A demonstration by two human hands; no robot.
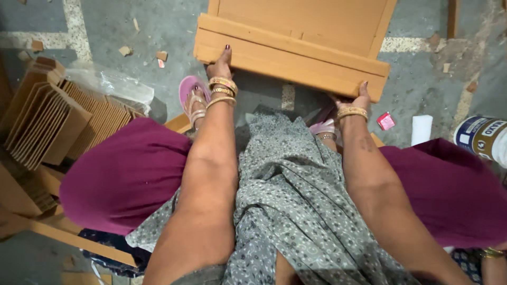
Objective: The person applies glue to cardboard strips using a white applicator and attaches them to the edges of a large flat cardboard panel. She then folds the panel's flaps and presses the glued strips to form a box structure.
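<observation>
Left hand [222, 64] grips near-left corner of wooden frame [296, 45], fingers curled over edge. Right hand [360, 99] clasps near-right corner. Frame lies on floor [105, 31], far of knees; stacked boards [53, 121] left.

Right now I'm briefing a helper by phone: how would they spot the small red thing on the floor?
Start at the big cardboard piece both hands grip. Below its right corner, beside the right hand, lies the small red packet on the grey floor. It is the only red item, left of a white roll.
</observation>
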